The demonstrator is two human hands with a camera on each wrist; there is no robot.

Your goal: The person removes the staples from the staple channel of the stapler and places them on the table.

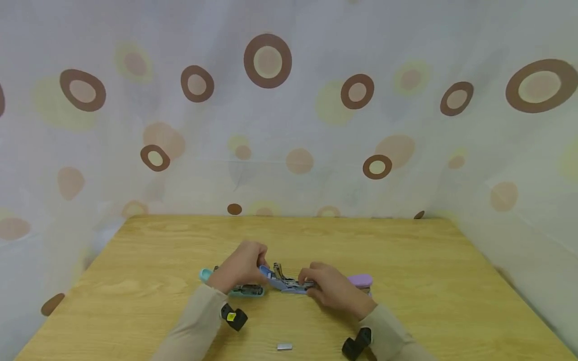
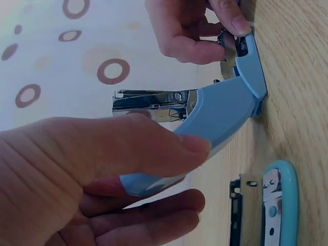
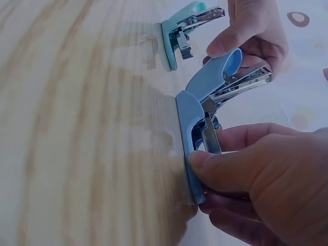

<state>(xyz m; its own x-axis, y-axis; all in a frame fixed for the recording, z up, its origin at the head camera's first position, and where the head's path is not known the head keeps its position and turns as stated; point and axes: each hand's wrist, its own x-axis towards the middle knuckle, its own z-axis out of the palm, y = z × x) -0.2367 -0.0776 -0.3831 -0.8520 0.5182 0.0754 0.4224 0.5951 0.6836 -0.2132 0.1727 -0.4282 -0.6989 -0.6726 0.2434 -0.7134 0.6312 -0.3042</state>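
A blue stapler (image 1: 283, 286) lies opened wide on the table, its cover swung back and its metal magazine sticking up. My left hand (image 1: 244, 263) holds the raised blue cover (image 2: 220, 113), the thumb on its outside. At the other end, my right hand (image 1: 331, 287) pinches the base (image 3: 189, 169) of the same stapler, thumb along its side near the metal parts. Below the left hand sits an opened teal stapler (image 2: 289, 200), partly covered by that wrist in the head view. Behind the right hand, a purple stapler (image 1: 360, 281) is partly hidden.
A small silvery strip (image 1: 284, 346), perhaps staples, lies near the front of the wooden table (image 1: 406, 250). A patterned curtain (image 1: 311, 190) hangs behind the table and along both sides.
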